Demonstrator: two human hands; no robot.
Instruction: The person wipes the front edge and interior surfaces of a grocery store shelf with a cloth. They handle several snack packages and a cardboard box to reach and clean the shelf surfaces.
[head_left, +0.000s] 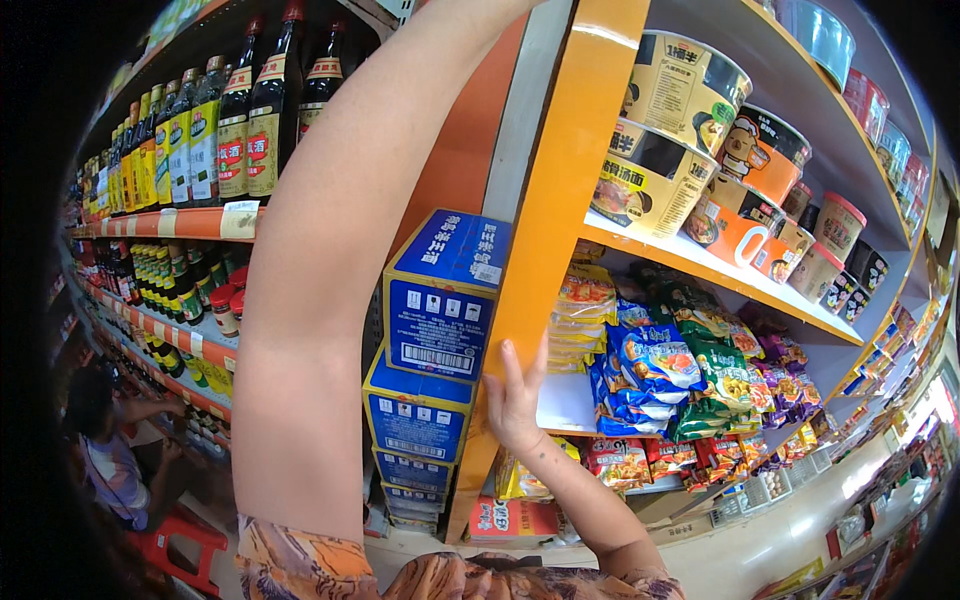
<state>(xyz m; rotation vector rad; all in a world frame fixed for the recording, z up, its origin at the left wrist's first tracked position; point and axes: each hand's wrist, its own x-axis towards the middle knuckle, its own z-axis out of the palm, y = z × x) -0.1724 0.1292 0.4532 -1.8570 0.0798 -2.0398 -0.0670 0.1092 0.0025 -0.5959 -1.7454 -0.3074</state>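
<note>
My right hand (517, 401) rests against the edge of an orange shelf upright (574, 150), fingers spread and pointing up, holding nothing. Just right of it are stacked packs of instant noodles in yellow (581, 311), blue (652, 367) and green (724, 375) wrappers. Raised high, my left arm crosses the view, and its hand is beyond the top edge, near the top of the upright. Between that arm and the upright stands a stack of blue and yellow cardboard cartons (439, 330). Instant noodle tubs (682, 90) fill the shelf above the packs.
Dark glass bottles (270, 112) line the left shelves, which have orange edges (165, 225). At lower left a person (112, 465) is low down by a red plastic stool (180, 544). White plastic baskets (810, 465) stand on the right, one with eggs (772, 484).
</note>
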